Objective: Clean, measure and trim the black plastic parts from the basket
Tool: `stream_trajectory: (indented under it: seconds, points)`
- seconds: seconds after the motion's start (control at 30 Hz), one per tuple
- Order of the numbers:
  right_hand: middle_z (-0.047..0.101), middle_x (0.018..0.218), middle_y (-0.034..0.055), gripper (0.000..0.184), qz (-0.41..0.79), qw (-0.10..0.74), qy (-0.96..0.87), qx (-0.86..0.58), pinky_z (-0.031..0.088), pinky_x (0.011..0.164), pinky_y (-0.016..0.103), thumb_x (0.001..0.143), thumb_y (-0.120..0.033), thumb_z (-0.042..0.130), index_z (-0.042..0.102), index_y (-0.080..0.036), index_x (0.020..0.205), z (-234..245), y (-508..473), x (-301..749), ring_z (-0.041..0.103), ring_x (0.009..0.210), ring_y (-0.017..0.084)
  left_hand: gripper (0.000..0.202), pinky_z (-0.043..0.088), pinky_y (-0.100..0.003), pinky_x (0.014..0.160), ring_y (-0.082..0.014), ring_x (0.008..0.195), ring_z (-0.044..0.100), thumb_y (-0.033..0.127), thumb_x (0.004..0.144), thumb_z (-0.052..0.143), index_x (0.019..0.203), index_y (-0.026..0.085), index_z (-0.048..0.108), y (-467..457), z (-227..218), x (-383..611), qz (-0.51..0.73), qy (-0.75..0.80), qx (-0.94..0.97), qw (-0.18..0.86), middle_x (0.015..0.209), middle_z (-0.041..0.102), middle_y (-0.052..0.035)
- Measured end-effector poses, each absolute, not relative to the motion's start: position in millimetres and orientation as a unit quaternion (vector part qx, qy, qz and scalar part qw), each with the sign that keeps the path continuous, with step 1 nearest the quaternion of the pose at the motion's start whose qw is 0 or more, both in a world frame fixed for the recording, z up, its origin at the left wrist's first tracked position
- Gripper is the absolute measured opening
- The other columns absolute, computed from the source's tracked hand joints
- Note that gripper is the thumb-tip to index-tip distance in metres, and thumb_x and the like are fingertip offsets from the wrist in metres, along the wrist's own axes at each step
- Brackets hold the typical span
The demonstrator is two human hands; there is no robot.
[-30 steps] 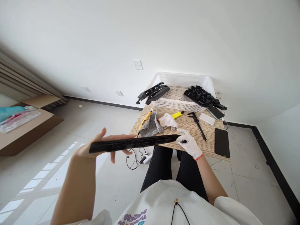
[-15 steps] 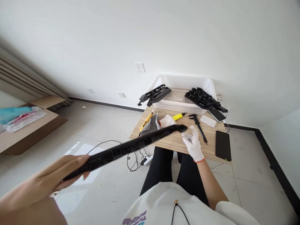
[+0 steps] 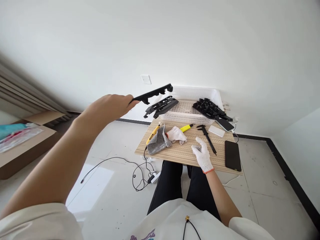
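My bare left hand (image 3: 113,106) is closed on one end of a long black plastic trim piece (image 3: 155,92), held up in the air. Its far end reaches over the left side of a white plastic basket (image 3: 190,117). Below it, similar black pieces (image 3: 162,106) rest across the basket's left rim. My right hand (image 3: 202,154), in a white knit glove with an orange cuff, hovers over the front of the wooden table (image 3: 180,155), fingers apart and holding nothing. A black caliper (image 3: 208,139) lies close to it.
More black plastic parts (image 3: 210,108) fill the basket's right side. On the table are a grey cloth (image 3: 159,141), a white glove (image 3: 177,134), a yellow tool (image 3: 153,134), a yellow cutter (image 3: 186,128), a white card (image 3: 216,131) and a black phone (image 3: 232,155). Cables (image 3: 140,180) trail across the floor.
My left hand has swung the black trim piece up and forward, from low at the left to above the basket's left rim. My right hand has shifted slightly.
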State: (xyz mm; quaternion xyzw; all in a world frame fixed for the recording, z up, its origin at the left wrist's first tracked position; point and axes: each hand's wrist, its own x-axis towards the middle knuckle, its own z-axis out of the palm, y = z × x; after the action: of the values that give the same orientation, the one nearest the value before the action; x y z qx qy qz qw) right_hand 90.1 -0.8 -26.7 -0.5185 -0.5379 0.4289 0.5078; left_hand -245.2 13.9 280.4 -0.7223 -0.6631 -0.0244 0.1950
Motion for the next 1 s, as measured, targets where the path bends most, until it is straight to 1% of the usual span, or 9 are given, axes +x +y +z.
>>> stream_trajectory:
  seconds: [0.1, 0.17, 0.3, 0.4, 0.47, 0.53, 0.6, 0.8, 1.0]
  points:
    - [0.069, 0.11, 0.0061, 0.058, 0.427, 0.507, -0.535, -0.524, 0.058, 0.086, 0.043, 0.084, -0.042, 0.064, 0.052, -0.028, 0.139, -28.0, -0.3, 90.1, 0.069, 0.088, 0.021, 0.046, 0.044, -0.032, 0.069, -0.0231, 0.07, 0.063, 0.041, 0.105, 0.025, 0.094, 0.012, 0.059, 44.1, 273.9, -237.6, 0.111, -0.623, -0.732, 0.254, 0.067, 0.059, -0.0065]
    - [0.07, 0.109, 0.0059, 0.057, 0.427, 0.508, -0.537, -0.521, 0.058, 0.086, 0.043, 0.084, -0.042, 0.063, 0.053, -0.027, 0.138, -28.8, 0.0, 90.3, 0.069, 0.089, 0.021, 0.042, 0.042, -0.03, 0.067, -0.0234, 0.072, 0.065, 0.037, 0.105, 0.027, 0.098, 0.012, 0.059, 58.7, 268.5, -230.9, 0.155, -0.606, -0.737, 0.256, 0.073, 0.063, -0.0084]
    - [0.07, 0.11, 0.0061, 0.053, 0.428, 0.505, -0.544, -0.515, 0.059, 0.085, 0.041, 0.085, -0.044, 0.062, 0.055, -0.027, 0.135, -27.2, -0.4, 90.6, 0.069, 0.087, 0.02, 0.034, 0.04, -0.031, 0.067, -0.0266, 0.08, 0.067, 0.028, 0.104, 0.03, 0.106, 0.012, 0.06, 71.7, 259.4, -207.9, 0.173, -0.597, -0.743, 0.249, 0.081, 0.064, -0.0122]
    - [0.07, 0.113, 0.0063, 0.051, 0.45, 0.506, -0.527, -0.513, 0.06, 0.083, 0.039, 0.085, -0.046, 0.063, 0.057, -0.026, 0.131, -22.6, -1.8, 89.9, 0.069, 0.088, 0.02, 0.031, 0.038, -0.031, 0.066, -0.0266, 0.081, 0.067, 0.016, 0.1, 0.031, 0.11, 0.012, 0.06, 70.3, 254.6, -186.7, 0.164, -0.59, -0.753, 0.24, 0.087, 0.064, -0.0146]
    - [0.069, 0.115, 0.0068, 0.05, 0.461, 0.509, -0.514, -0.513, 0.06, 0.081, 0.038, 0.084, -0.047, 0.065, 0.059, -0.025, 0.128, -19.5, -2.6, 88.9, 0.069, 0.089, 0.019, 0.034, 0.037, -0.031, 0.065, -0.0264, 0.081, 0.067, 0.006, 0.096, 0.031, 0.113, 0.013, 0.06, 69.3, 251.3, -176.2, 0.15, -0.59, -0.755, 0.246, 0.091, 0.064, -0.0156]
    - [0.069, 0.116, 0.0071, 0.048, 0.464, 0.51, -0.511, -0.514, 0.061, 0.08, 0.038, 0.083, -0.047, 0.066, 0.06, -0.024, 0.126, -17.2, -3.0, 87.9, 0.069, 0.089, 0.019, 0.038, 0.037, -0.031, 0.063, -0.0274, 0.081, 0.067, 0.001, 0.092, 0.032, 0.114, 0.013, 0.06, 71.0, 247.5, -171.0, 0.131, -0.591, -0.755, 0.25, 0.094, 0.063, -0.0168]
    - [0.07, 0.115, 0.0072, 0.047, 0.465, 0.509, -0.51, -0.514, 0.061, 0.08, 0.037, 0.083, -0.046, 0.066, 0.061, -0.024, 0.124, -15.7, -3.1, 87.1, 0.069, 0.089, 0.019, 0.038, 0.037, -0.031, 0.063, -0.0282, 0.081, 0.067, 0.002, 0.093, 0.032, 0.115, 0.013, 0.06, 75.5, 243.4, -171.2, 0.107, -0.591, -0.761, 0.245, 0.096, 0.063, -0.0177]
    - [0.071, 0.107, 0.0065, 0.043, 0.489, 0.506, -0.494, -0.511, 0.061, 0.079, 0.037, 0.082, -0.043, 0.068, 0.063, -0.024, 0.12, -14.2, -3.2, 86.6, 0.068, 0.088, 0.02, 0.04, 0.04, -0.033, 0.064, -0.0308, 0.084, 0.067, 0.02, 0.101, 0.025, 0.118, 0.013, 0.06, 98.5, 236.8, -187.9, 0.047, -0.603, -0.751, 0.264, 0.095, 0.063, -0.0191]
    - [0.071, 0.106, 0.0059, 0.04, 0.479, 0.503, -0.503, -0.515, 0.061, 0.08, 0.037, 0.082, -0.043, 0.067, 0.065, -0.024, 0.117, -14.6, -3.3, 87.0, 0.069, 0.087, 0.019, 0.042, 0.04, -0.036, 0.069, -0.0322, 0.091, 0.066, 0.01, 0.096, 0.024, 0.121, 0.011, 0.058, 126.2, 231.6, -197.8, 0.048, -0.623, -0.743, 0.242, 0.097, 0.063, -0.0218]
